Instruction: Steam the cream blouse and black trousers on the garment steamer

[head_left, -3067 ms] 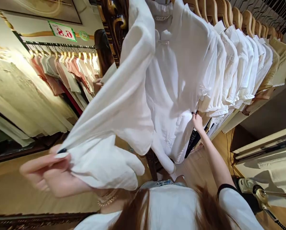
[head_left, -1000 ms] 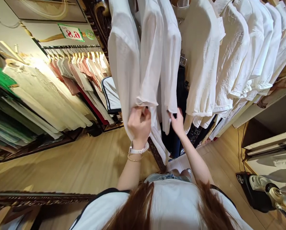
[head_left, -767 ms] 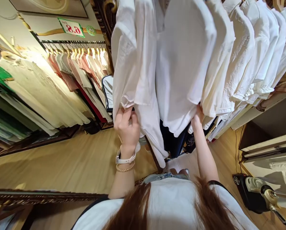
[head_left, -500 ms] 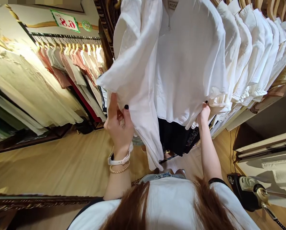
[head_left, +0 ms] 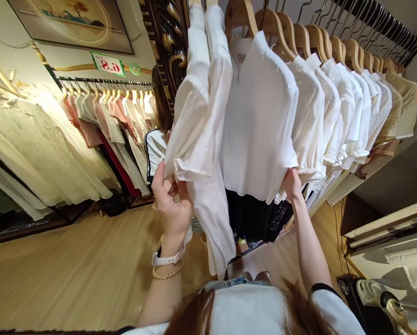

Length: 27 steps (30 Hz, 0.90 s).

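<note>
A white garment (head_left: 208,135) with a loose sleeve hangs on the left. My left hand (head_left: 171,200) is closed at the lower edge of that sleeve, with the cloth between fingers and thumb. To its right, a white shirt (head_left: 255,125) faces me on a wooden hanger (head_left: 243,16), a small label showing inside its neck. My right hand (head_left: 293,186) pinches this shirt's cloth near its lower right side; the fingertips are partly hidden by fabric. A white watch strap and a beaded bracelet circle my left wrist.
More pale tops (head_left: 337,107) hang along the rail at right. Dark garments (head_left: 248,214) hang below. A carved dark frame (head_left: 168,37) stands at upper left. Beyond it are another clothes rack (head_left: 105,86) and a price sign (head_left: 107,63). A black wheeled object (head_left: 360,298) sits at lower right.
The view has tilted up, so the hangers and rail now show. Both hands appear slightly lower in view. The sleeve at my left hand is less spread, and the right shirt hangs straighter.
</note>
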### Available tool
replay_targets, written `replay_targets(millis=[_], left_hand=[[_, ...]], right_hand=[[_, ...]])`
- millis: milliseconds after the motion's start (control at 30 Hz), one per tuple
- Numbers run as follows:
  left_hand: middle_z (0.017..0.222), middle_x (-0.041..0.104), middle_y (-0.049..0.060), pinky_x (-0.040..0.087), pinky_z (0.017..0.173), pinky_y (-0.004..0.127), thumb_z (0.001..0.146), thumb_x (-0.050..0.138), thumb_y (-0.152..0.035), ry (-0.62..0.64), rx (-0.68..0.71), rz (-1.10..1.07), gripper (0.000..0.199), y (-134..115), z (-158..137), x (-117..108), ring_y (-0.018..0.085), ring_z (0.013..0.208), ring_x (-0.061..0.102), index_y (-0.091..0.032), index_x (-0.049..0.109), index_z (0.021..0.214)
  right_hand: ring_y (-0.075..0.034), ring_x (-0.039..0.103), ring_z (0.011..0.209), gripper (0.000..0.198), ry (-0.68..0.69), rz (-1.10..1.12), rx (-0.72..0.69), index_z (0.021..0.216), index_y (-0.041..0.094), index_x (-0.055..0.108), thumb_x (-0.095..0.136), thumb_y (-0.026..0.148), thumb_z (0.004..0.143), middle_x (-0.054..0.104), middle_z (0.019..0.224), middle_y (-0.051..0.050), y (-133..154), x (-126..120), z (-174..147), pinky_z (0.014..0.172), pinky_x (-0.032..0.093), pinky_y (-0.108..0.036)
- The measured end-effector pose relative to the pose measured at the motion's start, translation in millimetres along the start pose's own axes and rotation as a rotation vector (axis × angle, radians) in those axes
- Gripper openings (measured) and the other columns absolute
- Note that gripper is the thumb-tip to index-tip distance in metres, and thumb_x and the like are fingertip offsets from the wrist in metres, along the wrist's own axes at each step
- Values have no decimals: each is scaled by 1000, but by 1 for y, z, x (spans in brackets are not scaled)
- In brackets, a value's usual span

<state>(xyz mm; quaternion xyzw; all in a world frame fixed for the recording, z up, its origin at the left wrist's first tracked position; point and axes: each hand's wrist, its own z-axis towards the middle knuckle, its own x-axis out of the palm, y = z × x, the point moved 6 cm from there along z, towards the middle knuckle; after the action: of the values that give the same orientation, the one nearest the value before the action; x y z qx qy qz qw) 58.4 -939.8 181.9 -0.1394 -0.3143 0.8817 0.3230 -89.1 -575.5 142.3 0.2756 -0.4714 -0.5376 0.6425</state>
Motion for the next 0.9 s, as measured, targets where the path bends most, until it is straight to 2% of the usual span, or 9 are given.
replay_targets(millis=[67,167,300,367,433,533,633,767,900], left_hand=[[100,65,8,55,78,30,95,62,-31,-52,125,-37,55,-3,0,1,16,88,67,-18,37,142],[114,61,12,52,92,37,95,57,-28,-56,252,41,23,-13,-1,4,20,109,64,-20,55,116],[132,53,18,42,111,46,98,49,-33,186,240,110,31,-28,-8,27,28,133,51,-18,61,122],[136,49,21,39,115,48,91,61,-41,220,197,94,51,-31,-10,40,33,138,46,-16,55,135],[139,45,24,35,117,51,82,71,-40,141,138,123,67,-27,-9,48,37,140,41,-12,50,139],[140,43,26,32,119,53,82,67,-29,13,78,212,61,-14,-5,49,38,142,39,-11,50,138],[136,48,23,33,119,49,82,63,-24,-34,94,252,56,-6,-2,40,34,140,43,-14,52,136],[138,49,21,38,117,43,83,62,-23,-29,87,209,56,-9,-1,26,30,139,45,-16,52,138],[142,46,19,36,119,41,87,62,-26,18,65,129,56,-15,0,22,28,142,44,-17,50,141]], right_hand=[[-27,39,148,76,241,-56,-10,138,28,60,64,75,78,50,154,-3,17,35,-15,124,31,-45],[-28,38,148,75,584,-157,-59,139,30,61,70,73,78,49,155,-1,36,94,-48,126,24,-44],[-25,36,150,58,878,-55,-83,140,31,62,58,65,92,48,156,0,38,155,-85,127,21,-42],[-24,41,147,51,844,2,-60,134,31,67,59,60,93,53,152,-1,28,165,-87,126,23,-41],[-25,47,142,49,666,58,-31,131,31,69,63,57,90,56,149,-1,16,158,-75,123,31,-43],[-25,44,143,58,363,136,-41,140,35,59,65,48,85,43,159,2,8,126,-47,116,41,-44],[-24,38,148,61,213,120,-69,143,33,54,60,41,83,38,162,1,17,92,-24,115,43,-43],[-26,42,144,57,200,-68,-154,145,36,53,54,46,89,32,165,5,49,67,-13,115,44,-46],[-26,20,155,64,278,-407,-242,150,38,47,55,57,90,28,166,8,60,64,2,127,23,-49]])
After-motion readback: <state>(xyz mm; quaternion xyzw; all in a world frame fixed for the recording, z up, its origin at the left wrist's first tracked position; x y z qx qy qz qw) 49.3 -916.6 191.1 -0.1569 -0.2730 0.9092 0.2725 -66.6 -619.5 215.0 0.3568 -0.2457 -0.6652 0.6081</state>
